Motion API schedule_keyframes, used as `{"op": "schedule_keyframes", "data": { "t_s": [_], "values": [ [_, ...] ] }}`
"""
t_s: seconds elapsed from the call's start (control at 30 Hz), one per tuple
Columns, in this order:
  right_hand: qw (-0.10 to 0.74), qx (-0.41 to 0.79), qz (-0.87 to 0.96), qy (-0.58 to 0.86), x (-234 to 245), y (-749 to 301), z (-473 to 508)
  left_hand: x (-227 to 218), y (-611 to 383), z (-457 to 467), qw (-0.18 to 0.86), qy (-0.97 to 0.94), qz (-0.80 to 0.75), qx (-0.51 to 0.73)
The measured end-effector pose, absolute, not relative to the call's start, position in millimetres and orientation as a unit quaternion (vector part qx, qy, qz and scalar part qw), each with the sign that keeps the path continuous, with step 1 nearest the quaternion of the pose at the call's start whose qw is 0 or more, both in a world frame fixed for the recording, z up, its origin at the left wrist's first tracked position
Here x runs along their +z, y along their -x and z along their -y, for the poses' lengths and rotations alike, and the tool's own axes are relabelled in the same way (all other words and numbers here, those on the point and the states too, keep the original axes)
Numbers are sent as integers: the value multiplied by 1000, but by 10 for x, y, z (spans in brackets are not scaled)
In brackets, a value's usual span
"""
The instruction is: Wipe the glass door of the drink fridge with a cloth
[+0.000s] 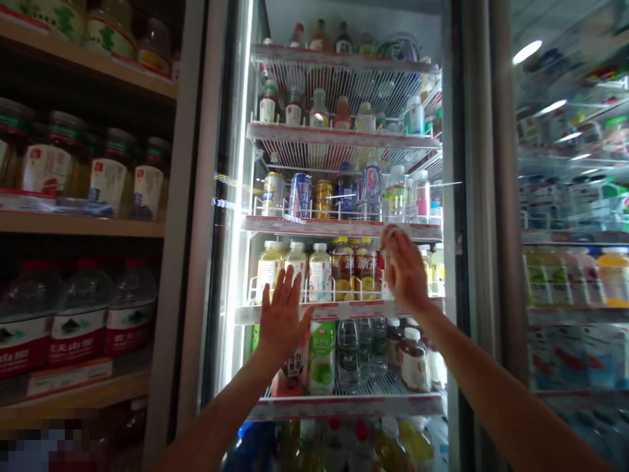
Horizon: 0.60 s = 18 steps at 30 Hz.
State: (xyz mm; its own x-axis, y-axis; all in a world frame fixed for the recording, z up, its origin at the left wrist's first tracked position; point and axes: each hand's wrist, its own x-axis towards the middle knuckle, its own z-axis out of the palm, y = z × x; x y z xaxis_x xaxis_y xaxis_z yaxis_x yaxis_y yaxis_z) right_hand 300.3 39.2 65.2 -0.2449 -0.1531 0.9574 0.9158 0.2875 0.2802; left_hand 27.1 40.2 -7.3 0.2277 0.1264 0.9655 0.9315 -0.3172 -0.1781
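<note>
My left hand is raised with its fingers spread, palm toward the drinks fridge. It holds nothing and overlaps the white-capped tea bottles in view. Higher and to the right, my right hand has its fingers together. Something pale shows at its fingertips, blurred, perhaps a cloth. Behind and left of that hand stand brown bottles with yellow caps. Faint light streaks across the front suggest a glass pane; whether either hand touches it I cannot tell. Below the left hand is a green bottle.
Wooden shelves with bottled drinks stand at the left, behind a metal frame post. Cans and bottles fill the fridge's wire shelves. At the right, another glass door reflects ceiling lights, with more drinks visible in it.
</note>
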Motion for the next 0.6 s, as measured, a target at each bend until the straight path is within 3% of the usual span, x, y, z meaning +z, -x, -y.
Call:
{"op": "schedule_keyframes", "data": {
  "t_s": [0.1, 0.17, 0.37, 0.53, 0.6],
  "values": [
    [627, -485, 493, 359, 877, -3164, -435, -74, -291, -392, 420, 658, 409, -472],
    [634, -478, 496, 351, 921, -2954, -478, -74, -298, -390, 419, 657, 412, -473],
    [478, -496, 674, 268, 690, -2375, -476, -63, -219, -390, 419, 671, 398, -464],
    [628, -480, 505, 347, 945, -2830, -486, -81, -254, -382, 411, 671, 406, -464],
    [638, -480, 498, 339, 959, -2671, -513, -91, -295, -383, 405, 667, 408, -475]
  ]
}}
